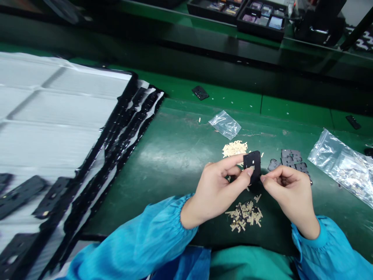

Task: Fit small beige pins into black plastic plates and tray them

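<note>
A small black plate (255,160) with little openings is pinched upright between the thumb and fingers of my left hand (217,188). Close by its right edge is my right hand (290,190), thumb and forefinger pressed together; whatever they hold, if anything, is too small to make out. Behind the plate lies a heap of pale cream pieces (234,148). Nearer to me, below both hands, is a pile of beige strip-like pieces (246,216). Flat black parts (291,156) lie beyond my right hand.
A small clear bag (225,125) lies behind the cream heap, a larger filled bag (346,167) at right. Stacked trays (116,128) with black parts fill the left. One black plate (200,93) rests farther back. Dark boxes (262,19) stand on the shelf.
</note>
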{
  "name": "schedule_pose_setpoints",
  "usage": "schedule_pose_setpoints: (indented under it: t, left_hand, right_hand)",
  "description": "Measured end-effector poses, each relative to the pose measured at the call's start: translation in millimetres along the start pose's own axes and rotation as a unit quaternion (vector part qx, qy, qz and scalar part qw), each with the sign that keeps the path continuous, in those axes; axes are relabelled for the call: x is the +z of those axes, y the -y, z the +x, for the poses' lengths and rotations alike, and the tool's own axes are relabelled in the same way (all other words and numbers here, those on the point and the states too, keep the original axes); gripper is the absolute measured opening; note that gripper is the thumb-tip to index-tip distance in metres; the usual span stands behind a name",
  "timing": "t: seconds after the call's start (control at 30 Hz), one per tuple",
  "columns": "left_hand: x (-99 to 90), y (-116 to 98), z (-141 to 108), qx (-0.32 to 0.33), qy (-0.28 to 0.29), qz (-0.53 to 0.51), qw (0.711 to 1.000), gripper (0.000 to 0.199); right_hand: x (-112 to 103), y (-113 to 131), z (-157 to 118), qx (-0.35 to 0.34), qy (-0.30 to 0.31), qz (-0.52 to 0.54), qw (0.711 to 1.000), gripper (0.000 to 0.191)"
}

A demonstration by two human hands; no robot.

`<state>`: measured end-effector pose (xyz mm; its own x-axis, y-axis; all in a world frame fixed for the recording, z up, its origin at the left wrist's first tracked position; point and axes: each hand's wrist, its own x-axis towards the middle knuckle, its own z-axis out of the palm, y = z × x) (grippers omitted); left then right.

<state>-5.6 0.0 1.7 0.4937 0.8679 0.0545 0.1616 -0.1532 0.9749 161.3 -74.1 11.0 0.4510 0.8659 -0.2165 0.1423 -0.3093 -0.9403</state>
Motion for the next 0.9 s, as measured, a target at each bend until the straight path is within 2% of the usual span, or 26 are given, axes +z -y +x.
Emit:
schedule_pose_setpoints:
  t: [0.7, 0.9]
  left_hand:
    - [0.7, -2.2, -0.3, -0.029, 0.013, -0.044, 0.999, 0.018]
    - [0.7, -2.7, 0.7, -0.012, 0.013, -0.038, 0.999, 0.019]
  right_hand:
    - [-1.4, 0.5, 0.7, 0.010, 0.008, 0.005, 1.000, 0.014]
    - [-1.1, 1.4, 0.1, 0.014, 0.016, 0.002, 1.000, 0.011]
